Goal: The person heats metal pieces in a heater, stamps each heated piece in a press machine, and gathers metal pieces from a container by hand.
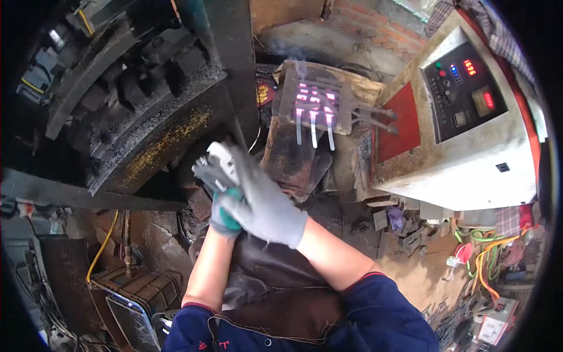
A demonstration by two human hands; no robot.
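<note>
Both my hands wear work gloves and meet in front of my chest. My left hand (227,214), with green at the palm or cuff, is largely covered by the other hand. My right hand (264,205), in a pale grey glove, lies against it, its thumb across the green part and its fingers smeared by motion. Beyond them shows a pale grey and dark shape (220,164); whether it is glove fingers or a held thing I cannot tell. Ahead, three metal bars (314,130) stick out of a heating block (287,97), glowing pink inside.
On the right stands a heating machine (451,170) with a lit panel, joined to the block by pipes (375,117). A large dark press-like machine (158,141) rises at the left. Lower left is a wire basket (141,290). Cables (484,264) hang at the right.
</note>
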